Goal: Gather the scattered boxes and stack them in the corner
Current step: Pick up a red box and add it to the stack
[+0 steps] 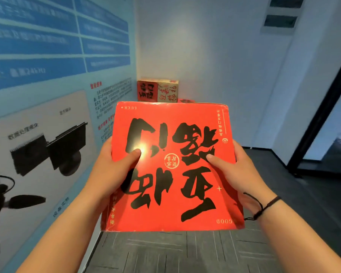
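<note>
1. Grey carpet floor runs to a corner where a blue poster wall meets a white wall.
2. Two hands carry a big red box in the air, facing the corner. It has big black writing on its top.
3. Left hand holds the left edge of the red box. Its thumb lies on top, and its other fingers are hidden under the box.
4. Right hand holds the right edge in the same way, thumb on top. A black string sits on that wrist.
5. Some boxes are already in the corner. A small red box and a tan box stand side by side, touching. They sit on something red that peeks out low behind the big box.
6. So part of the job looks done. This big box is not yet on the pile.
7. I cannot tell if more boxes lie elsewhere.
8. A dark door frame stands on the right. Nothing seems to block the way to the corner.
</note>
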### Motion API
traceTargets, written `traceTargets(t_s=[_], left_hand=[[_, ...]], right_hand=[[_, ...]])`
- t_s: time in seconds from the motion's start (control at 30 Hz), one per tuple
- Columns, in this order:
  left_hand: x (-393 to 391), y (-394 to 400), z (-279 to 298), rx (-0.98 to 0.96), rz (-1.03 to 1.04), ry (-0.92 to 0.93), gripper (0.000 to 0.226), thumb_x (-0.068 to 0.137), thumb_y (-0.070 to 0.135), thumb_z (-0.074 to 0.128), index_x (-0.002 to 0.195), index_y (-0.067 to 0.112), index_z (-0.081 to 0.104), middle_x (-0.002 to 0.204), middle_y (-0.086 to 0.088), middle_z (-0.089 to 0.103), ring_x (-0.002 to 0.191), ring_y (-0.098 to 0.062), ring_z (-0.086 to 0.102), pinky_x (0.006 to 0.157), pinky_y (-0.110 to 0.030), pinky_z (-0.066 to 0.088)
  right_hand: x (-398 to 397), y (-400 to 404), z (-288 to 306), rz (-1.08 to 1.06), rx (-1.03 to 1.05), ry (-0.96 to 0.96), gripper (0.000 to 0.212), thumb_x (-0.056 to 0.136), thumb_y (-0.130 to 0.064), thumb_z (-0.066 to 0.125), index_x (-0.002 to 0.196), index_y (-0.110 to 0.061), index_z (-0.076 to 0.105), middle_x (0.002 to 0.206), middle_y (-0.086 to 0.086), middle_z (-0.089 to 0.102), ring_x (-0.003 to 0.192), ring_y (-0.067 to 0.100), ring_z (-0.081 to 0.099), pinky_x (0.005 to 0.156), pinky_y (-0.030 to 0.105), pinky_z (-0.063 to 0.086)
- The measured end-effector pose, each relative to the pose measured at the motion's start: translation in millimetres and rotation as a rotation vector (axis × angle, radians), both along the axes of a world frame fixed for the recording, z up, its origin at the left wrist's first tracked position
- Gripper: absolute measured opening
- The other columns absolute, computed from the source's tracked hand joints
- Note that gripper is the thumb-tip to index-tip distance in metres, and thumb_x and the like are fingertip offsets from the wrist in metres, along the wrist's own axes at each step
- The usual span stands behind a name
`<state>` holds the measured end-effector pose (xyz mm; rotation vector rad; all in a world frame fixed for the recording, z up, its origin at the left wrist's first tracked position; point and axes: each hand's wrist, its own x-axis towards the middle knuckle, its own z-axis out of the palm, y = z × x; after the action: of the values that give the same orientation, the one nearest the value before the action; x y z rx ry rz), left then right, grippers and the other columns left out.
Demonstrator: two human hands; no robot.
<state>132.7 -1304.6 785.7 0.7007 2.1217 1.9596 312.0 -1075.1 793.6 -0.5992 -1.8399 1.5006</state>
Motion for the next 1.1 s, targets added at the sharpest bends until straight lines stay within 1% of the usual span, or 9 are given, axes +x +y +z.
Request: traceTargets(t_s=[0.23,0.33,0.47,0.57,0.63,0.77,0.9,1.0,1.1], left_hand=[[-77.6,121.6,-24.4,-0.019,-0.046,0.021,0.068,0.066,0.058,0.074,0.131,0.044,0.059,0.122,0.016,0.073,0.115,-0.01,0.069,0.108,-0.05,0.051],[-123.7,180.1,-27.9,-0.039,-0.048,-0.001,0.06,0.067,0.049,0.076,0.125,0.038,0.063,0.114,0.014,0.076,0.107,-0.007,0.072,0.105,-0.048,0.053],[-195.1,267.8,-17.3,-0.08,-0.019,0.021,0.071,0.063,0.057,0.076,0.129,0.037,0.06,0.114,0.015,0.076,0.105,-0.009,0.073,0.102,-0.048,0.055],[-242.3,328.9,-8.8,-0.084,-0.002,0.041,0.068,0.065,0.054,0.076,0.129,0.035,0.06,0.111,0.014,0.077,0.102,-0.009,0.074,0.1,-0.047,0.056],[-278.7,370.4,-9.3,-0.07,0.017,0.049,0.068,0.063,0.055,0.075,0.126,0.034,0.061,0.111,0.012,0.077,0.101,-0.011,0.074,0.099,-0.048,0.057],[-344.4,428.1,-29.2,-0.058,0.033,-0.013,0.063,0.061,0.054,0.078,0.12,0.038,0.062,0.109,0.011,0.077,0.102,-0.014,0.075,0.097,-0.048,0.057],[-427.7,486.3,-56.7,-0.069,-0.027,-0.078,0.045,0.073,0.042,0.08,0.115,0.038,0.065,0.108,0.001,0.077,0.101,-0.032,0.074,0.094,-0.065,0.055],[-495.6,534.6,-71.8,-0.069,-0.049,-0.078,0.046,0.075,0.045,0.08,0.118,0.039,0.065,0.109,0.005,0.077,0.101,-0.028,0.075,0.092,-0.061,0.057],[-564.1,581.7,-73.6,-0.055,-0.08,-0.124,0.053,0.068,0.052,0.084,0.114,0.031,0.068,0.098,0.003,0.078,0.087,-0.026,0.072,0.085,-0.059,0.058]], right_hand=[[-72.9,111.6,-25.0,-0.081,0.015,-0.078,0.057,0.085,-0.018,0.082,0.136,-0.029,0.058,0.121,-0.006,0.073,0.108,0.014,0.07,0.102,0.046,0.054],[-122.2,169.1,-34.9,-0.071,-0.019,-0.092,0.057,0.085,-0.018,0.082,0.136,-0.028,0.058,0.12,-0.006,0.073,0.108,0.015,0.071,0.102,0.047,0.054],[-194.9,258.2,-31.7,-0.086,-0.057,-0.068,0.052,0.085,-0.016,0.081,0.131,-0.022,0.058,0.114,-0.004,0.075,0.105,0.016,0.071,0.101,0.045,0.055],[-244.6,321.6,-23.2,-0.091,-0.068,-0.082,0.049,0.084,-0.022,0.082,0.128,-0.018,0.061,0.11,-0.001,0.076,0.1,0.019,0.073,0.091,0.042,0.058],[-279.0,362.0,-18.8,-0.081,-0.05,-0.103,0.032,0.086,-0.023,0.08,0.114,-0.02,0.067,0.105,-0.001,0.076,0.096,0.019,0.073,0.083,0.037,0.057],[-340.0,414.8,-23.3,-0.085,-0.037,-0.148,0.017,0.088,-0.023,0.079,0.1,-0.027,0.068,0.101,-0.004,0.076,0.092,0.017,0.072,0.081,0.037,0.056],[-411.5,463.6,-35.3,-0.068,-0.039,-0.179,0.011,0.091,-0.017,0.075,0.092,-0.027,0.071,0.088,-0.011,0.075,0.074,0.002,0.068,0.059,0.017,0.047],[-467.3,503.0,-43.5,-0.129,0.005,-0.21,0.013,0.09,-0.012,0.075,0.085,-0.025,0.073,0.085,-0.011,0.076,0.077,0.008,0.07,0.066,0.025,0.051],[-528.2,542.1,-40.8,-0.168,0.009,-0.243,0.016,0.09,-0.012,0.076,0.081,-0.026,0.075,0.081,-0.013,0.078,0.085,0.017,0.073,0.081,0.036,0.055]])
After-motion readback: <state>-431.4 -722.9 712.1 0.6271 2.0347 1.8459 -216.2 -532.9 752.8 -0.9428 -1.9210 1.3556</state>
